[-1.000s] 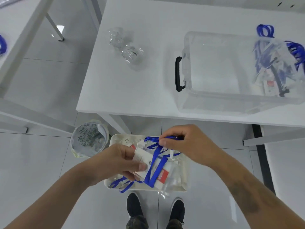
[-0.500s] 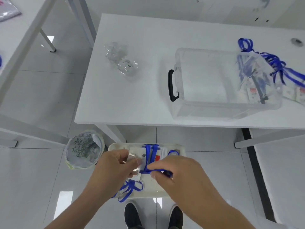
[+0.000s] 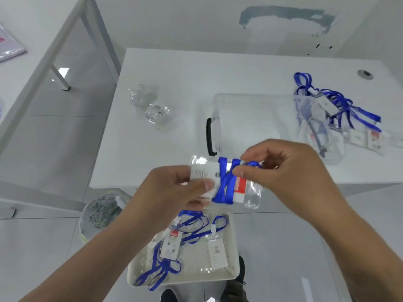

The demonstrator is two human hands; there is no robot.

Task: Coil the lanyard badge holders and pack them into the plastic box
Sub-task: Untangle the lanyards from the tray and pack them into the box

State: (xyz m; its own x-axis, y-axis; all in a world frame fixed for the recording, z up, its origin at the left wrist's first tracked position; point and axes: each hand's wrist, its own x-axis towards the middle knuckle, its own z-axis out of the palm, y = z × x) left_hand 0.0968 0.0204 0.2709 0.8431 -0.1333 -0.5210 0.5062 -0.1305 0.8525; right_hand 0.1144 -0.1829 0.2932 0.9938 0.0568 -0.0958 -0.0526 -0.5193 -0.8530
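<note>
Left hand (image 3: pixel 174 188): you grip the badge holder (image 3: pixel 220 182), steadying it for wrapping.
Right hand (image 3: pixel 283 171): you pinch the blue lanyard (image 3: pixel 225 182), keeping the coil tight.

You hold a clear badge holder (image 3: pixel 226 182) level, its blue lanyard (image 3: pixel 225 184) crossed around its middle. The clear plastic box (image 3: pixel 250 123) sits open on the desk, coiled holders (image 3: pixel 314 127) inside at its right end.
</note>
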